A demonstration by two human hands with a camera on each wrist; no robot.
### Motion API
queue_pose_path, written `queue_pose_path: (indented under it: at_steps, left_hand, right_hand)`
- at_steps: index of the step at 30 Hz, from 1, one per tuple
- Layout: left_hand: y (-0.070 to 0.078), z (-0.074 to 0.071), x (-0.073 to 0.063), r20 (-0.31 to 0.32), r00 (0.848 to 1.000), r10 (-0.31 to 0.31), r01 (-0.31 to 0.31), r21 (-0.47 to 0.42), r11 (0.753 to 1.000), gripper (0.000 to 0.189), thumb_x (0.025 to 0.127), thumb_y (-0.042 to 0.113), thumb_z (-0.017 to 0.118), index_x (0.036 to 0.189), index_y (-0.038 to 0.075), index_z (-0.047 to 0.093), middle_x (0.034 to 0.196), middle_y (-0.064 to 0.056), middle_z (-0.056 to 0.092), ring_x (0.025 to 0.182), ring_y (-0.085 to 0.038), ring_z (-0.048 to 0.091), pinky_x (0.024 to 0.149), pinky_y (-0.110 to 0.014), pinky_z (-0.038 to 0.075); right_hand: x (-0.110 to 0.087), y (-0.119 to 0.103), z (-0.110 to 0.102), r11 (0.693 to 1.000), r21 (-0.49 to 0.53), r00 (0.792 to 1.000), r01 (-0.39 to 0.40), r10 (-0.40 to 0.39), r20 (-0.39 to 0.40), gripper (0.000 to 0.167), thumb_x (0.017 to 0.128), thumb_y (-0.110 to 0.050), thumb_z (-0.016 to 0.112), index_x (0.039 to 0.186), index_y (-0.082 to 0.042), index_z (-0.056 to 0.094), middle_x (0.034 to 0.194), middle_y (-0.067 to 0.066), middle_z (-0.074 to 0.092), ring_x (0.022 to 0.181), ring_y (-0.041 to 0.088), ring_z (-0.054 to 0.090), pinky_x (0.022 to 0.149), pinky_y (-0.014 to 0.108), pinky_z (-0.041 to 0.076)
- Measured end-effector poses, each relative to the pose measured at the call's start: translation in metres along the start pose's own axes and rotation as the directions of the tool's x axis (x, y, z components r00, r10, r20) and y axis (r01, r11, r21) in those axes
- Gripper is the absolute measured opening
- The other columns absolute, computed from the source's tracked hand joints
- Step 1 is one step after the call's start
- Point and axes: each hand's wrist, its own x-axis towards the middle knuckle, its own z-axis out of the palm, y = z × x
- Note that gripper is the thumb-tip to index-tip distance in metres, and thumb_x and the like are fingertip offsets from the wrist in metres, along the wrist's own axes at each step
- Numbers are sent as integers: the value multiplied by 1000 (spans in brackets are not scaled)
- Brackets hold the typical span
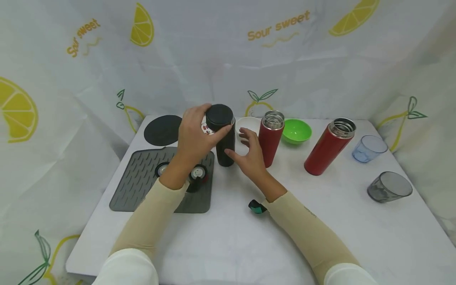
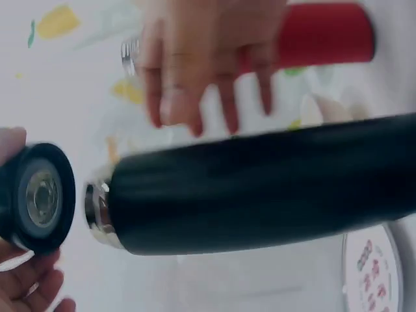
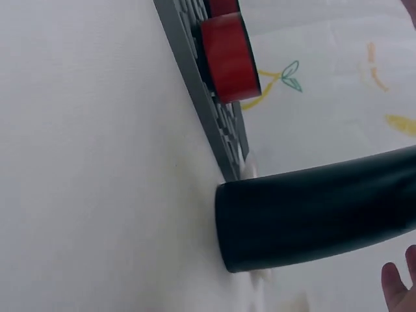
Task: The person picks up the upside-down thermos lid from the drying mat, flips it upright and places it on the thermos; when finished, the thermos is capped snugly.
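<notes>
A tall black flask stands upright near the middle of the table. My left hand grips a black screw lid just over its mouth. In the left wrist view, a gap shows between the lid and the flask's steel neck. To the right of the flask, my right hand has its fingers spread and loosely bent, with nothing held. That hand is close to the flask's side, apparently not touching it. Just behind the right hand is an uncapped red flask.
Two red-sided lids sit on a grey drying mat at left, a black round mat behind. Right are a green bowl, another uncapped red flask, a blue cup and grey cup. A black-green item lies in front.
</notes>
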Motion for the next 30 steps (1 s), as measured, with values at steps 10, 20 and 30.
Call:
queue_pose_path:
  at_steps: [10,20,30]
  left_hand:
    - [-21,30,8,-77,982,-172,176,48,983,73,76,53,78,125,1,61,114,-12,65,107,-28,55,89,-42,46]
    - [-20,33,17,-42,998,-46,52,143,988,69,77,56,75,117,0,64,102,-13,65,97,-27,57,83,-41,46]
    - [-27,34,10,22,995,-94,92,67,994,73,77,54,77,124,1,61,110,-13,64,103,-27,57,86,-41,47]
  right_hand:
    - [13,27,23,968,61,962,-243,233,141,82,85,-32,77,151,-16,30,148,3,41,133,19,41,108,39,35]
    - [16,35,23,980,50,973,-191,183,138,80,86,-39,75,150,-16,33,144,0,46,129,16,45,105,39,38]
    - [15,36,24,980,26,970,-197,191,153,79,86,-39,75,150,-17,33,146,1,44,130,17,44,106,40,38]
